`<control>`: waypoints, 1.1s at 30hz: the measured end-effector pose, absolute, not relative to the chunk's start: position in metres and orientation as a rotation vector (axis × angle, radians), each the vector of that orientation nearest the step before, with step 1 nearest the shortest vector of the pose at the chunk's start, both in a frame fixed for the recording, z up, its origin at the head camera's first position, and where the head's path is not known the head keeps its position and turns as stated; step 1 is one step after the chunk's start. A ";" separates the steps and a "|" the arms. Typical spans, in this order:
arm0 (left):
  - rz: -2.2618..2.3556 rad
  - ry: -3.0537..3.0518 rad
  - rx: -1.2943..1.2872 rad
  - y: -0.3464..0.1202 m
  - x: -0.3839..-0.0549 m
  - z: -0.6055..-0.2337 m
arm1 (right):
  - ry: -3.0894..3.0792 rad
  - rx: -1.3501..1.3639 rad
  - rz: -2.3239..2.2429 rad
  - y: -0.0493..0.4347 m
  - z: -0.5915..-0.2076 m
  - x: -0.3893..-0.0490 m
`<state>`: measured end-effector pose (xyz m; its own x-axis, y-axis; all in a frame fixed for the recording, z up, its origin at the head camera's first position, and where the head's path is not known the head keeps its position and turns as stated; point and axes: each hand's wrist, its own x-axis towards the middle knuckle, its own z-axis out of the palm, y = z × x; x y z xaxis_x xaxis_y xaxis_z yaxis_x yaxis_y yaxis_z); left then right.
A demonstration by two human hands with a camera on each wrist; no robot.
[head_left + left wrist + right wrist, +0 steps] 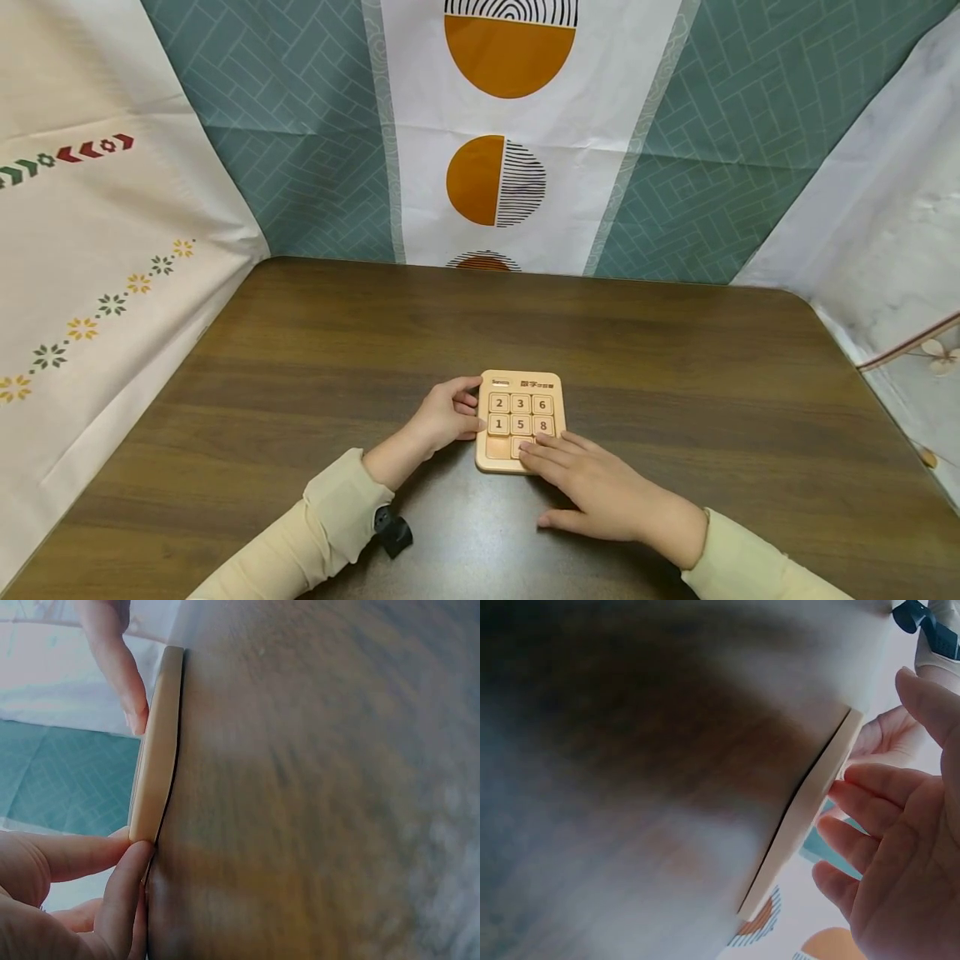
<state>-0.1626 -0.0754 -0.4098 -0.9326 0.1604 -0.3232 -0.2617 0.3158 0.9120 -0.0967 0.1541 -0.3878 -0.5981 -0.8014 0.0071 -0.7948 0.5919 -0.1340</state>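
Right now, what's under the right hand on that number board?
The right hand partly covers the bottom-middle tile; its digit is unclear, and anything just right of it is mostly hidden.

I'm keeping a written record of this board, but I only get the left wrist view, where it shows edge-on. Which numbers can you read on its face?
Observer: In the head view, the board shows number tiles reading 2, 3, 6 across the top row and 1, 5, 8 across the middle.

Operator: I can't see that from the side. Is there a bare place among them?

Observer: Yes, one: the bottom-left slot is bare, with fingertips of the right hand over the tile beside it.
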 end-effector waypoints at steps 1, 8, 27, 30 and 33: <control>1.650 2.233 -0.093 -0.075 -0.163 -0.410 | 2.755 -1.384 -0.189 0.155 -0.388 -0.097; 1.651 2.239 -0.100 -0.075 -0.162 -0.409 | 2.781 -1.381 -0.184 0.148 -0.386 -0.104; 1.661 2.228 -0.095 -0.074 -0.164 -0.405 | 2.735 -1.273 -0.180 0.132 -0.386 -0.121; 1.668 2.221 -0.104 -0.074 -0.163 -0.404 | 2.740 -1.300 -0.148 0.130 -0.385 -0.119; 1.670 2.216 -0.102 -0.074 -0.162 -0.405 | 2.737 -1.321 -0.112 0.129 -0.385 -0.116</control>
